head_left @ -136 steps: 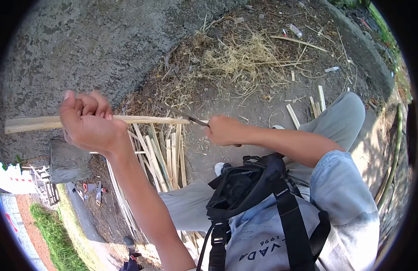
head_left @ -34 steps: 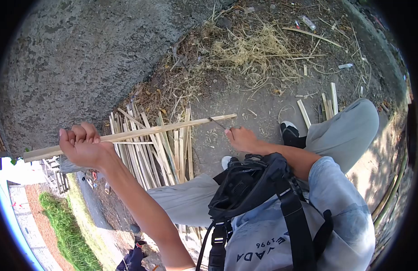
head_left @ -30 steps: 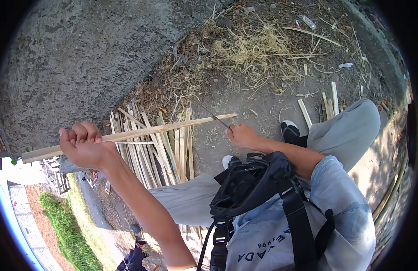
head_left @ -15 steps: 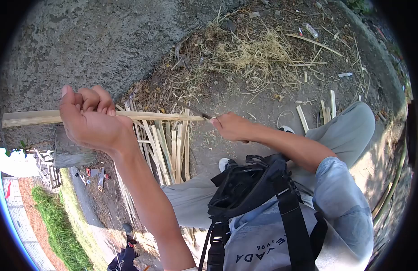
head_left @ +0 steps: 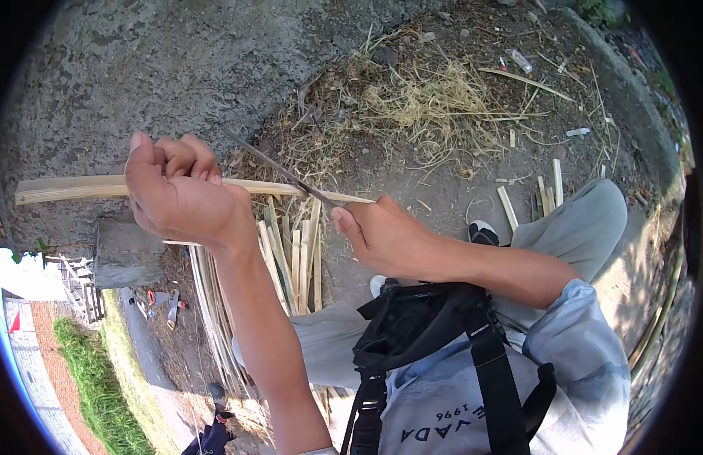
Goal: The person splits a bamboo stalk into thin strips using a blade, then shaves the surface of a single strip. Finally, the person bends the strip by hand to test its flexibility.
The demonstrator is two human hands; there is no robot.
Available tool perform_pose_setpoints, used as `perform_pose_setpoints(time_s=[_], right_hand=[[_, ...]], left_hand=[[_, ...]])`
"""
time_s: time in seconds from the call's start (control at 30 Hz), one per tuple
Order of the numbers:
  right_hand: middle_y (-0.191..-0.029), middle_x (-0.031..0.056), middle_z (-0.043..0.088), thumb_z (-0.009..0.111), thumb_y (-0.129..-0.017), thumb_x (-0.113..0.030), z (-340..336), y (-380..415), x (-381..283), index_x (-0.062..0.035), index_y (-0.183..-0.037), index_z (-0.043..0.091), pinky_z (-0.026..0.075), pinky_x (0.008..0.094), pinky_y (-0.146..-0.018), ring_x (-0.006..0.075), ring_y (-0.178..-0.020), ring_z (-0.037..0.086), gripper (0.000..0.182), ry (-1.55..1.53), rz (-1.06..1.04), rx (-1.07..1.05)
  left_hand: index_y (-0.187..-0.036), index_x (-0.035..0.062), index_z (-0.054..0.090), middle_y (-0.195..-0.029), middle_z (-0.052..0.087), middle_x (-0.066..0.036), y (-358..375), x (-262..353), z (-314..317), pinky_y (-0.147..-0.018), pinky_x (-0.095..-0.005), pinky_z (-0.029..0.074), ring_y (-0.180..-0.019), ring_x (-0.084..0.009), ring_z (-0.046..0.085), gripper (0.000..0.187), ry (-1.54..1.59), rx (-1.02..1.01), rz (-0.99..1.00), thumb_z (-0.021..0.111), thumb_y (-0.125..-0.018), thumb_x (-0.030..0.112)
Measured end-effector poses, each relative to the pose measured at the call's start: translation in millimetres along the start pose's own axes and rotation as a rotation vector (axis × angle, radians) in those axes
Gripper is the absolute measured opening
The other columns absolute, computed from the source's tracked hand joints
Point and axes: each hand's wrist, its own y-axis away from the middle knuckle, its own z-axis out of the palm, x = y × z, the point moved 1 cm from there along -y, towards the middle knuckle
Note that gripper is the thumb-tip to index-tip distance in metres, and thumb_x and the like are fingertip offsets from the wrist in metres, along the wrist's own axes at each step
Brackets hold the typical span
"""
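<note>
Pale strip (head_left: 70, 188): runs through our left hand (head_left: 188, 201) toward our right hand (head_left: 393, 239) | left hand: we curl it round the strip | right hand: closed on our knife (head_left: 272, 167), which crosses the strip

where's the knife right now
In the head view, the knife is just left of centre in the upper half, gripped in the right hand, its blade crossing the wooden strip between the two hands.
</note>
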Motion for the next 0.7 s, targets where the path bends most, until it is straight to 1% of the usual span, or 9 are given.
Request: perform_pose_setpoints(time_s=[0.1,0.2,0.3,0.4,0.5,0.6,0.67,0.7], right_hand=[[-0.056,0.0256,0.053,0.041,-0.104,-0.028,0,3,20,0.0048,-0.084,0.061,0.044,0.0529,-0.059,0.0468,-0.059,0.058,0.043,0.033,0.069,-0.074],[-0.057,0.0270,0.053,0.041,-0.104,-0.028,0,17,5,0.0046,-0.081,0.061,0.045,0.0539,-0.063,0.0475,-0.060,0.059,0.045,-0.050,-0.030,0.060],[-0.059,0.0270,0.055,0.041,-0.104,-0.029,12,13,25,0.0041,-0.081,0.062,0.046,0.0523,-0.063,0.0468,-0.063,0.060,0.046,0.100,0.117,0.033],[-0.059,0.0263,0.056,0.041,-0.104,-0.030,10,6,31,0.0033,-0.080,0.063,0.047,0.0518,-0.064,0.0463,-0.063,0.060,0.047,0.145,0.103,-0.054],[-0.059,0.0258,0.057,0.041,-0.104,-0.030,8,9,12,0.0042,-0.082,0.064,0.048,0.0525,-0.066,0.0463,-0.061,0.059,0.046,-0.033,-0.121,0.067],[-0.065,0.0310,0.061,0.042,-0.102,-0.030,30,-5,62,0.0090,-0.080,0.064,0.053,0.0544,-0.069,0.0462,-0.066,0.064,0.050,0.052,-0.081,0.017],[-0.067,0.0287,0.063,0.041,-0.102,-0.030,26,-14,103,0.0107,-0.085,0.064,0.054,0.0517,-0.072,0.0451,-0.067,0.065,0.050,0.098,0.396,-0.307],[-0.069,0.0285,0.064,0.040,-0.102,-0.031,30,-12,142,0.0110,-0.085,0.064,0.054,0.0511,-0.074,0.0447,-0.069,0.066,0.051,0.219,0.370,-0.326]], left_hand=[[-0.059,0.0136,0.029,-0.052,0.022,0.002,6,4,-4,-0.043,-0.0277,0.013,-0.043,-0.0093,0.025,0.042,0.042,-0.014,0.011,0.054,-0.092,0.022],[-0.059,0.0131,0.029,-0.052,0.022,0.002,12,5,-1,-0.043,-0.0277,0.013,-0.043,-0.0092,0.025,0.043,0.057,-0.011,0.001,0.054,-0.091,0.021],[-0.059,0.0128,0.028,-0.052,0.022,0.002,16,10,-1,-0.043,-0.0275,0.014,-0.043,-0.0090,0.025,0.043,0.041,-0.004,0.003,0.053,-0.092,0.021],[-0.059,0.0132,0.028,-0.052,0.022,0.002,15,12,-6,-0.044,-0.0274,0.014,-0.043,-0.0089,0.024,0.042,0.075,-0.045,0.027,0.052,-0.092,0.021],[-0.059,0.0135,0.028,-0.053,0.021,0.002,19,11,-8,-0.044,-0.0276,0.013,-0.044,-0.0089,0.023,0.042,0.077,-0.057,-0.005,0.052,-0.092,0.021],[-0.059,0.0135,0.028,-0.053,0.022,0.002,17,12,-11,-0.044,-0.0279,0.013,-0.044,-0.0089,0.023,0.042,0.072,-0.077,-0.013,0.052,-0.092,0.021],[-0.059,0.0136,0.027,-0.053,0.022,0.002,12,11,-14,-0.044,-0.0280,0.012,-0.044,-0.0090,0.022,0.042,0.055,-0.064,0.000,0.052,-0.092,0.022],[-0.059,0.0136,0.027,-0.053,0.022,0.002,9,9,-18,-0.044,-0.0281,0.012,-0.044,-0.0092,0.022,0.042,0.033,-0.037,0.006,0.052,-0.092,0.022]])
